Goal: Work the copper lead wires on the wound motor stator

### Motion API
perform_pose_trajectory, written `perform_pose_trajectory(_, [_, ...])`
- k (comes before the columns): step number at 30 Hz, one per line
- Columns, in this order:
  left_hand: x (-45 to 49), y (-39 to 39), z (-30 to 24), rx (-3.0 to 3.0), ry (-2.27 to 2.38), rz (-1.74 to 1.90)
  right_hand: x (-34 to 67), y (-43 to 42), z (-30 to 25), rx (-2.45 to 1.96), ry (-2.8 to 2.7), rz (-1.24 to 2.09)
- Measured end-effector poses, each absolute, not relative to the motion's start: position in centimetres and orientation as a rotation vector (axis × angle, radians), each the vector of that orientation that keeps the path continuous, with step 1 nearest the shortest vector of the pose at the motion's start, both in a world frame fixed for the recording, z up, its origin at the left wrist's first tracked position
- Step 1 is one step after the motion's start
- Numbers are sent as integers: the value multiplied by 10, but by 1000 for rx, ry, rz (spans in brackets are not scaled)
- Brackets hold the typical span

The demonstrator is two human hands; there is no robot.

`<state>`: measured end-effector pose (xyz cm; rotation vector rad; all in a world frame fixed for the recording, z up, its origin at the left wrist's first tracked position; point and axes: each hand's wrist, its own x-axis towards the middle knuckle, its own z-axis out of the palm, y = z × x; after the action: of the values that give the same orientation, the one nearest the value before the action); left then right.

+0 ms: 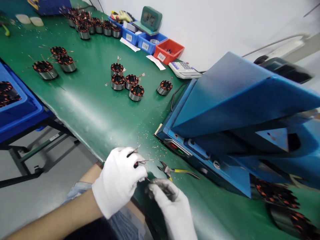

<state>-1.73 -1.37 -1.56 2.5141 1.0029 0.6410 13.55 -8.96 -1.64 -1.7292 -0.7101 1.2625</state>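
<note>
My left hand (119,181), in a white glove, is closed around a motor stator (136,164). Most of that stator is hidden by the fingers; a bit of copper winding shows, and thin wire ends stick out between them. Just to its right, my right hand (172,205) has thumb and fingertips pinched together, the glove dark with grime at the tips. A wire (147,179) from the stator runs to these fingertips. Beyond my right hand, cutting pliers (168,170) with yellow handles lie on the green table (92,116).
A blue machine (220,100) stands at right, with more stators (277,193) beside it. Several stators (136,92) are grouped mid-table, others farther back. Blue bins (150,43), a red bin (172,50), a calculator (185,69) and a clock (151,18) line the wall. A blue crate (17,113) stands left.
</note>
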Motion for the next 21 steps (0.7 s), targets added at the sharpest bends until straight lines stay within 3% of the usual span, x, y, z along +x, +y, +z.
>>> perform_pose_trajectory(7, [-16, -15, -14, 2514, 1055, 575, 110, -100, -37, -1877, -1167, 478])
perform_pose_trajectory(11, [-17, -16, -14, 2523, 1022, 536, 133, -109, -16, -2356, -848, -104])
perform_pose_trajectory(13, [-18, -16, -13, 2485, 1022, 514, 157, -108, -10, -2444, -872, -119])
perform_pose_trajectory(16, [-18, -17, -11, 2416, 1065, 517, 191, -101, -19, -2252, -1564, 57])
perform_pose_trajectory(21, [-17, -17, -8, 2435, 1073, 438, 213, -96, -49, -2232, -2055, -312])
